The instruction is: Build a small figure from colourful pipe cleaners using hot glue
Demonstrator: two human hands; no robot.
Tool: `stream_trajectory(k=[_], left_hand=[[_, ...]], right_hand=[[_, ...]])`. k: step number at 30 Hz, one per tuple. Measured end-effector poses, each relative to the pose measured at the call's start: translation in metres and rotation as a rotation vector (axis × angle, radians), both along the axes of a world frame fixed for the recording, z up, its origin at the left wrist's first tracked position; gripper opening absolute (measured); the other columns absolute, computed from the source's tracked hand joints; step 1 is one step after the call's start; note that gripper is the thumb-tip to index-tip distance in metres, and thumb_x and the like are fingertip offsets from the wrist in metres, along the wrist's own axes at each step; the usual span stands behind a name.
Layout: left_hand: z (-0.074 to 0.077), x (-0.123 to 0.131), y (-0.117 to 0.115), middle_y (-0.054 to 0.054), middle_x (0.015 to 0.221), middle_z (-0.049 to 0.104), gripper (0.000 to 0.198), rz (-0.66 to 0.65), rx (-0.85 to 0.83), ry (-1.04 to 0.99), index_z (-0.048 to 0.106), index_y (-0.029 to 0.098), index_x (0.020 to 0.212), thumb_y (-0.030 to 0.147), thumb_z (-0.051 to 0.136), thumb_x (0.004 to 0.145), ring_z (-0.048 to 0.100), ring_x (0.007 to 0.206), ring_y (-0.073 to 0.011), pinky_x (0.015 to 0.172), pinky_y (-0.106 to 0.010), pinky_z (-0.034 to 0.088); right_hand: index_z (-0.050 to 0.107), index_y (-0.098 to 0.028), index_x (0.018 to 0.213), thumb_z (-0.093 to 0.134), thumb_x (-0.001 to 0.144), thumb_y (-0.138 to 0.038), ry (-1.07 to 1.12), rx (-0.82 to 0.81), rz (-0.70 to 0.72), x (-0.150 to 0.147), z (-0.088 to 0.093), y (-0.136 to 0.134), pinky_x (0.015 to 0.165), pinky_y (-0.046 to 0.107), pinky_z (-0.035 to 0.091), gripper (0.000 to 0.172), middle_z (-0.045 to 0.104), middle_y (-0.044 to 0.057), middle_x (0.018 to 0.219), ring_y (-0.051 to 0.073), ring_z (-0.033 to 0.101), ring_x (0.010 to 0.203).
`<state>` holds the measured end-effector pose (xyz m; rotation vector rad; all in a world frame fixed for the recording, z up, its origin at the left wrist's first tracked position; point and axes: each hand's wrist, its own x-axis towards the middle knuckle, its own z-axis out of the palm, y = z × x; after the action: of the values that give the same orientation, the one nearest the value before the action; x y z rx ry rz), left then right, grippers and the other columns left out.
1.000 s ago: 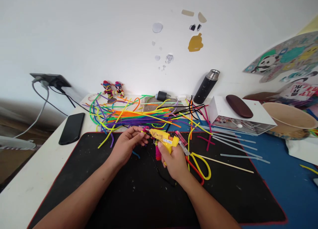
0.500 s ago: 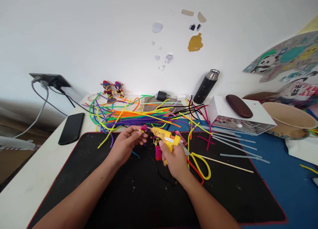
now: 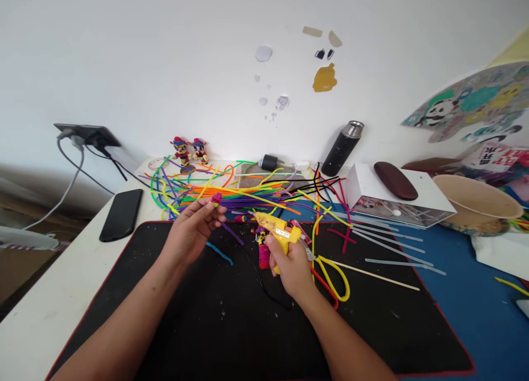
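Note:
Between the thumb and fingers of my left hand (image 3: 190, 227) is a small magenta and yellow fuzzy piece (image 3: 216, 198), held above the mat's back edge. My right hand (image 3: 292, 262) is wrapped round a yellow glue gun (image 3: 275, 230) whose nozzle points up and to the left, apart from the piece. Partly behind the glue gun lies a magenta and yellow pipe-cleaner figure (image 3: 263, 249). A blue pipe-cleaner strip (image 3: 220, 252) and a purple one (image 3: 233, 233) are on the mat near my left hand. Scissors with yellow and red handles (image 3: 335, 279) lie right of my right hand.
A heap of coloured pipe cleaners (image 3: 231, 196) spreads behind the black mat (image 3: 231, 337). Clear glue sticks (image 3: 392, 243), a wooden stick (image 3: 376, 275), a white box (image 3: 363, 188) and a black flask (image 3: 342, 150) are to the right. A phone (image 3: 121, 215) lies left; two small figures (image 3: 188, 151) stand behind.
My left hand has moved left and slightly up with the small piece, away from the glue gun's nozzle. My right hand and the glue gun have hardly moved.

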<state>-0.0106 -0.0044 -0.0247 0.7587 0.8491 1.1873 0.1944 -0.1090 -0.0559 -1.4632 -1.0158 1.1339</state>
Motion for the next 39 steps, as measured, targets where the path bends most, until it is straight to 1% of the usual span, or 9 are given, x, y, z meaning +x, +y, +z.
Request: stream_trajectory(k=[2, 6, 11, 17, 22, 27, 30, 33, 39], left_hand=[[0.006, -0.006, 0.004, -0.005, 0.081, 0.082, 0.035, 0.043, -0.001, -0.020, 0.070, 0.017, 0.086, 0.028, 0.098, 0.068, 0.074, 0.067, -0.0158, 0.061, -0.021, 0.059], [0.013, -0.010, 0.004, -0.005, 0.080, 0.082, 0.037, 0.046, -0.023, -0.032, 0.069, 0.017, 0.087, 0.028, 0.099, 0.067, 0.074, 0.066, -0.0160, 0.059, -0.021, 0.059], [0.015, -0.016, -0.001, -0.007, 0.086, 0.083, 0.033, 0.031, -0.049, -0.033, 0.072, 0.016, 0.087, 0.026, 0.097, 0.069, 0.076, 0.069, -0.0175, 0.061, -0.021, 0.060], [0.012, -0.028, -0.008, -0.011, 0.092, 0.084, 0.022, -0.019, -0.081, -0.025, 0.074, 0.014, 0.088, 0.020, 0.091, 0.076, 0.080, 0.076, -0.0202, 0.064, -0.023, 0.063], [0.011, -0.034, -0.013, -0.014, 0.099, 0.085, 0.020, -0.077, -0.107, -0.019, 0.072, 0.015, 0.091, 0.017, 0.087, 0.079, 0.081, 0.083, -0.0230, 0.069, -0.026, 0.065], [0.017, -0.038, -0.015, -0.015, 0.099, 0.084, 0.024, -0.123, -0.101, -0.020, 0.070, 0.015, 0.091, 0.020, 0.089, 0.078, 0.081, 0.082, -0.0236, 0.071, -0.028, 0.064], [0.026, -0.041, -0.017, -0.015, 0.100, 0.084, 0.028, -0.154, -0.073, -0.001, 0.071, 0.015, 0.091, 0.024, 0.092, 0.076, 0.080, 0.081, -0.0228, 0.070, -0.027, 0.063], [0.036, -0.044, -0.020, -0.013, 0.099, 0.083, 0.030, -0.163, -0.020, 0.026, 0.073, 0.015, 0.094, 0.027, 0.093, 0.075, 0.078, 0.081, -0.0213, 0.067, -0.025, 0.061], [0.042, -0.038, -0.026, 0.000, 0.071, 0.068, 0.029, -0.160, 0.009, -0.017, 0.074, 0.017, 0.088, 0.026, 0.096, 0.072, 0.062, 0.064, -0.0112, 0.057, -0.018, 0.051]], right_hand=[[0.057, -0.021, 0.066, 0.060, 0.095, -0.068, -0.044, 0.009, 0.026, -0.002, -0.002, -0.002, 0.043, 0.024, 0.039, 0.055, 0.050, -0.003, 0.047, 0.013, 0.048, 0.041], [0.073, -0.018, 0.087, 0.059, 0.099, -0.057, -0.308, 0.128, 0.164, -0.010, 0.006, -0.006, 0.055, 0.026, 0.044, 0.043, 0.065, 0.002, 0.064, 0.017, 0.060, 0.057], [0.075, -0.021, 0.103, 0.060, 0.100, -0.053, -0.520, 0.213, 0.301, -0.019, 0.020, -0.012, 0.067, 0.027, 0.046, 0.034, 0.076, 0.006, 0.084, 0.022, 0.071, 0.076], [0.069, -0.021, 0.103, 0.060, 0.100, -0.058, -0.715, 0.201, 0.424, -0.028, 0.023, -0.017, 0.062, 0.028, 0.035, 0.038, 0.076, 0.003, 0.079, 0.021, 0.070, 0.069], [0.068, -0.021, 0.105, 0.062, 0.099, -0.059, -0.813, 0.222, 0.486, -0.038, 0.026, -0.019, 0.062, 0.030, 0.032, 0.040, 0.078, 0.003, 0.084, 0.022, 0.073, 0.072], [0.066, -0.021, 0.107, 0.070, 0.095, -0.054, -0.920, 0.217, 0.547, -0.052, 0.020, -0.020, 0.064, 0.031, 0.036, 0.036, 0.081, 0.004, 0.093, 0.025, 0.075, 0.081], [0.066, -0.021, 0.107, 0.072, 0.092, -0.050, -0.989, 0.231, 0.626, -0.062, 0.015, -0.020, 0.068, 0.032, 0.042, 0.033, 0.081, 0.006, 0.099, 0.027, 0.076, 0.085], [0.066, -0.020, 0.112, 0.071, 0.094, -0.052, -1.060, 0.241, 0.684, -0.070, 0.011, -0.017, 0.071, 0.034, 0.047, 0.037, 0.081, 0.007, 0.102, 0.029, 0.076, 0.089], [0.067, -0.019, 0.117, 0.070, 0.096, -0.056, -1.152, 0.280, 0.718, -0.079, 0.008, -0.009, 0.075, 0.036, 0.052, 0.042, 0.079, 0.008, 0.105, 0.029, 0.075, 0.091]])
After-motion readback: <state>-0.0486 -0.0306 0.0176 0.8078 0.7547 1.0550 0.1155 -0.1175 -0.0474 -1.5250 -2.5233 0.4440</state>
